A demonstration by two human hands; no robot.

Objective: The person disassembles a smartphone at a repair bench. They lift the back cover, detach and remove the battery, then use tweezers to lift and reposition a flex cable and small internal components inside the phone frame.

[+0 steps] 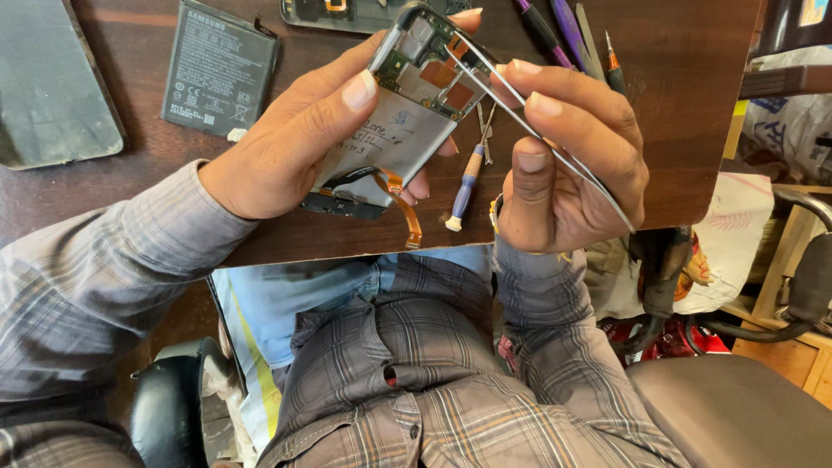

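Metal tweezers [555, 152] are pinched in the right hand [563, 165] fingers, tips at the opened phone [407, 121] top edge. The left hand [295, 139] fingers wrap the phone above the counter [693, 113] edge. A screwdriver [465, 186] lies just right of the phone.

bare wood open between battery [218, 68] and dark panel [52, 82]; screwdriver [465, 186] and tool cluster [572, 35] crowding table's right side.
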